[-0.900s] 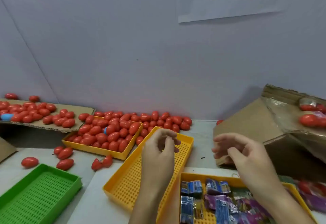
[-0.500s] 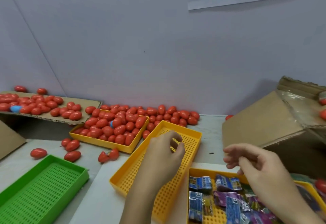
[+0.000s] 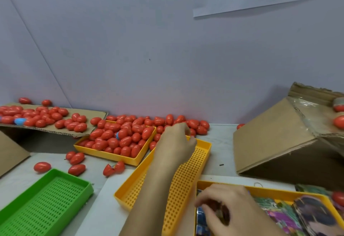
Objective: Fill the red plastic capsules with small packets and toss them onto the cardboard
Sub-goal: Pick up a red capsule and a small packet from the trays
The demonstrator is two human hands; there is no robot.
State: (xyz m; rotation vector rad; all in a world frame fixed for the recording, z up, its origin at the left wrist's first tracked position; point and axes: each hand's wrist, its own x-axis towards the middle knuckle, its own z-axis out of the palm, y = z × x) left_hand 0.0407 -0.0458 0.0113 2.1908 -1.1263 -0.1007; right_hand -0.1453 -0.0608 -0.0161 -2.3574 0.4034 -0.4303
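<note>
at the far side of a pale surface (image 3: 55, 163), against a grey wall, dozens of red egg-shaped capsules (image 3: 119, 139) fill a yellow tray (image 3: 111, 155) and spill in a heap just behind it. more lie on a flat sheet of cardboard (image 3: 89, 128) at the far left, with one blue capsule (image 3: 20, 121) among them.

the left hand (image 3: 175, 146) reaches out over an empty yellow perforated tray (image 3: 186, 176) toward the heap. its fingers (image 3: 192, 141) are curled downward at the edge of the capsules, but whether they grip one cannot be told, because the back of the hand covers them.

the right hand (image 3: 225, 209), near and low, rests in a second yellow tray (image 3: 270, 192) of small printed packets (image 3: 279, 215). its fingers (image 3: 204, 201) bend down into the packets. they seem to pinch one, though blur makes this unsure.

the capsules look light, hard and glossy, so they would likely roll and slip. a grip around the wide middle seems safest. one capsule lying open (image 3: 113, 168) on the surface suggests the halves hinge or snap apart. the packets look thin, soft and crinkly, best pinched by an edge.

a green tray (image 3: 46, 202) sits near left. a tilted cardboard box (image 3: 275, 139) at the right is cut off by the frame, its contents mostly hidden. packet print is unreadable.
</note>
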